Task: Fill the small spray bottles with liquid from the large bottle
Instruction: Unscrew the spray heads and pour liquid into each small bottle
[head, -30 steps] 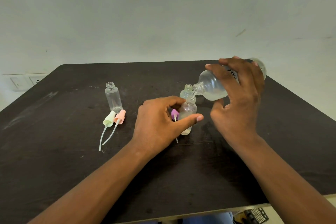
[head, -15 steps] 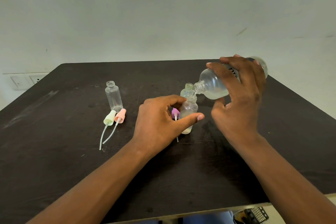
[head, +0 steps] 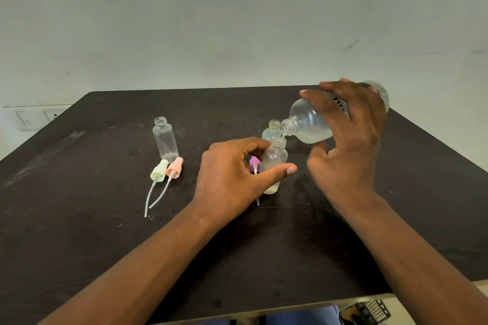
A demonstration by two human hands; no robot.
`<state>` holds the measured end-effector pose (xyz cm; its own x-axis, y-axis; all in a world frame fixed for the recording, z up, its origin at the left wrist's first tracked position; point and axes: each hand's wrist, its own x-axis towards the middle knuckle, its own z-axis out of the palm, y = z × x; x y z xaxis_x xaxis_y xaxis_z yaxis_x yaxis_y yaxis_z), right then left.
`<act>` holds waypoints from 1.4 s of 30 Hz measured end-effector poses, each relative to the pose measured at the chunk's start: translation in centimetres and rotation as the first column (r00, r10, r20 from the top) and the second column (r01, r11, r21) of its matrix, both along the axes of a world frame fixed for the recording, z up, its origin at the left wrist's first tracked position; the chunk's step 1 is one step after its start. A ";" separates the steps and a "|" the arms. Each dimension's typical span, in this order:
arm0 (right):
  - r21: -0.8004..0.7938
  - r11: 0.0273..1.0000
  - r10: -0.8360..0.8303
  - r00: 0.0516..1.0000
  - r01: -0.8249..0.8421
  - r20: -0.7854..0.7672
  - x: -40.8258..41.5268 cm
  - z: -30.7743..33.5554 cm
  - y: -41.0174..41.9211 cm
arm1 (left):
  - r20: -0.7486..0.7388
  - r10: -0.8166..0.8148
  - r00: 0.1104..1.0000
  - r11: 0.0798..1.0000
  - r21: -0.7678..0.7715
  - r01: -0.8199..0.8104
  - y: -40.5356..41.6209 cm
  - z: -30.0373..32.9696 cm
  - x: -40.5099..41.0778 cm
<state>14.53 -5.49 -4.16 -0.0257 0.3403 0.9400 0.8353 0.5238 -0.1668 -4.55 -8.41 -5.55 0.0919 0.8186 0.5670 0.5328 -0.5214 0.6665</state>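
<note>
left hand [head: 232, 179]: thumb and fingers curled round small bottle [head: 274, 163], left of it | right hand [head: 348, 140]: grips tilted large bottle [head: 309, 124], above-right of small bottle

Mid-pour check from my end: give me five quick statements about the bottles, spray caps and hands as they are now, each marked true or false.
1. The right hand holds the large bottle tilted, its mouth over the small bottle. True.
2. The left hand grips that small bottle. True.
3. The separate small bottle on the left has its spray cap screwed on. False: its neck is open, and the green cap and pink cap lie on the table in front of it.
4. The purple cap lies next to the green one. False: it lies by the left hand.
5. Four small bottles stand on the table. False: three, counting the second small bottle behind.
</note>
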 end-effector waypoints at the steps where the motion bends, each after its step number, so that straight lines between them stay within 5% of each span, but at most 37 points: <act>1: 0.000 1.000 0.001 1.000 -0.001 0.001 0.0 0.0 0.0 | -0.001 0.001 1.000 1.000 0.000 -0.001 0.0 0.0 0.0; 42: -0.003 1.000 -0.002 1.000 0.002 -0.011 -0.1 0.0 0.0 | 0.002 0.007 1.000 1.000 -0.004 -0.007 -0.1 0.1 0.1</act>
<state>14.48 -5.50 -4.14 -0.0152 0.3436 0.9390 0.8343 0.5219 -0.1775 -4.46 -8.51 -5.46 0.0846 0.8213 0.5641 0.5352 -0.5150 0.6696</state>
